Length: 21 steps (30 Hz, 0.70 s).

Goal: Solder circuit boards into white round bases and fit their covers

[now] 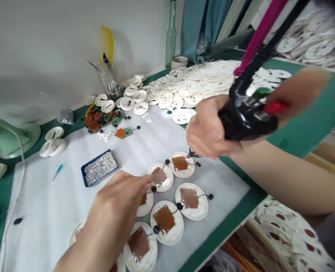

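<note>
My right hand [209,128] is wrapped round a black electric screwdriver [246,117] with red and green buttons, hanging from a magenta strap and black cord. The driver's lower end is beside a white round cover [183,172] holding a brown circuit board [180,163]. My left hand [118,206] has its fingertips pinched together by another white cover [165,184] with a brown board [158,176]; what they hold is hidden. Nearby covers carry similar boards [164,219], with wires and small black round parts [179,206]. The left forearm hides some covers.
A blue tray [85,177] of small silvery screws lies left of the covers. Behind are loose circuit boards [99,120], white covers [140,108] and heaped white discs [195,85]. A glass of tools [110,85], a bottle [170,41] and a green fan base [20,138] stand farther back.
</note>
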Each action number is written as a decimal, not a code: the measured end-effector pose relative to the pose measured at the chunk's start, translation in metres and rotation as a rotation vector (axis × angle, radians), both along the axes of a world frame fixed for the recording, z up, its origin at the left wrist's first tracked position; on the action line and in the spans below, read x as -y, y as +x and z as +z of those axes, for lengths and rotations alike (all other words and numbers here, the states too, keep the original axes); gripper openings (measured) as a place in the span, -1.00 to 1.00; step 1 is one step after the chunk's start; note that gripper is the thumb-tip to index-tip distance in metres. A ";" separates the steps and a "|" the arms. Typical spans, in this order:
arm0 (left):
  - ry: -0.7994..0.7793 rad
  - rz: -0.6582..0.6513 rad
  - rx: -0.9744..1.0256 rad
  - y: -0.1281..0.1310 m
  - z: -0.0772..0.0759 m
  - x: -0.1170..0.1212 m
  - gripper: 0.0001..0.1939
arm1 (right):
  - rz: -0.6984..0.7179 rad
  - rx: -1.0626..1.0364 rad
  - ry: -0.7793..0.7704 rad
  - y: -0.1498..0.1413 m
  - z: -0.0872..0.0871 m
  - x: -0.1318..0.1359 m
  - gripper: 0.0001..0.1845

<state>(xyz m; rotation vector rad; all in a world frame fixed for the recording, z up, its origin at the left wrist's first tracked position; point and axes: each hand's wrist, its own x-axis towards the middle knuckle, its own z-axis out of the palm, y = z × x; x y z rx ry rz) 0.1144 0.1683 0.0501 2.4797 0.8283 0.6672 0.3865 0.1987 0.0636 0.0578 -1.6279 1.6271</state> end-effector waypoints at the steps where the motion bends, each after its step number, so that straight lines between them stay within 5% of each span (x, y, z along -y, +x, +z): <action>1: -0.014 -0.068 -0.039 0.008 -0.001 -0.001 -0.63 | -0.008 -0.033 0.020 0.003 -0.003 -0.002 -0.26; 6: 0.035 -0.283 -0.204 0.057 -0.009 -0.011 -0.47 | 0.028 -0.059 0.007 0.003 -0.016 -0.018 -0.34; 11: 0.113 -0.372 -0.313 0.074 -0.017 -0.021 -0.59 | 0.083 -0.069 0.080 0.010 -0.024 -0.022 -0.35; 21: 0.034 -0.260 -0.259 0.070 -0.027 -0.012 -0.69 | 0.008 0.166 -0.149 0.010 -0.003 -0.003 -0.50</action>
